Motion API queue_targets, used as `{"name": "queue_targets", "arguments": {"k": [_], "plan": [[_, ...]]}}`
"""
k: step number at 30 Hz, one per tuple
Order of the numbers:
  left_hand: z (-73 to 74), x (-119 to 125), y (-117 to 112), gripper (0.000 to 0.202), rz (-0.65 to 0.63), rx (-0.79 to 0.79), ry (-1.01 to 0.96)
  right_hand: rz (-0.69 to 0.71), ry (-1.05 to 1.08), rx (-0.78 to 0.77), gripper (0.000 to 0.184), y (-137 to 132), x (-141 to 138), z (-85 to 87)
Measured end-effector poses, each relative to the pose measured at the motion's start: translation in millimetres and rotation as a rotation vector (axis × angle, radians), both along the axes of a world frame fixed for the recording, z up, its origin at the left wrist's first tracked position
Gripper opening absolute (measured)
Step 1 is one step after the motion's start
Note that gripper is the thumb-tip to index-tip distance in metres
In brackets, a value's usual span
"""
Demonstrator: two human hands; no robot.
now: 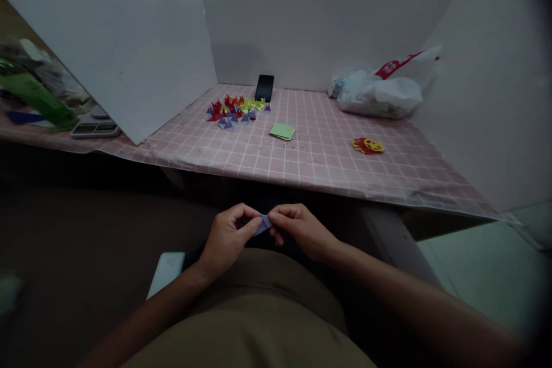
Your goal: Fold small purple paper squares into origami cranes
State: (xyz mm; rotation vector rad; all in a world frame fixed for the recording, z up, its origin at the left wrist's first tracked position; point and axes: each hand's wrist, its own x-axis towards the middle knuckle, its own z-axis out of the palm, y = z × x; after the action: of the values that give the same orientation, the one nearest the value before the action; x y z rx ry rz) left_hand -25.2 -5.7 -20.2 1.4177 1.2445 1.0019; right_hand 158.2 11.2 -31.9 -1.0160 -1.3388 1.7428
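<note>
A small folded piece of purple paper [263,224] is pinched between my two hands, over my lap and below the table's front edge. My left hand [230,233] grips its left side between thumb and fingers. On its right side, my right hand [299,227] pinches the paper's edge. Beyond, on the table, lies a stack of square paper sheets [282,131], green on top with yellow beneath. Behind it to the left stands a cluster of small folded paper figures [235,109] in red, orange, yellow and purple.
The table [319,155] has a pink checked cover. On it are a black phone [264,88], a white plastic bag [383,92] and red and yellow cut-out shapes [368,145]. White panels [142,40] enclose it. Left are a scale [95,129] and a green bottle [37,95]. A white device [167,272] lies beside me.
</note>
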Motion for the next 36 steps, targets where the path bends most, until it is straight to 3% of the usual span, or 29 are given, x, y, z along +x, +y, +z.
{"name": "queue_targets", "arguments": {"k": [11,19,24,36], "plan": [[2.2,0.2,0.0,0.013,-0.005,0.006,0.022,-0.013,0.095,-0.138,0.022,1.2,0.1,1.0],[3.1,1.2,3.6,0.019,-0.025,-0.047,-0.017,-0.036,-0.1,0.113,0.022,-0.1,0.7,0.8],[0.8,1.2,3.9,0.02,0.059,-0.038,-0.023,-0.056,-0.016,0.055,0.034,2.3,1.9,0.1],[-1.2,1.3,4.7,0.02,0.092,-0.04,-0.062,-0.076,0.033,-0.014,0.027,3.5,0.4,0.6]]}}
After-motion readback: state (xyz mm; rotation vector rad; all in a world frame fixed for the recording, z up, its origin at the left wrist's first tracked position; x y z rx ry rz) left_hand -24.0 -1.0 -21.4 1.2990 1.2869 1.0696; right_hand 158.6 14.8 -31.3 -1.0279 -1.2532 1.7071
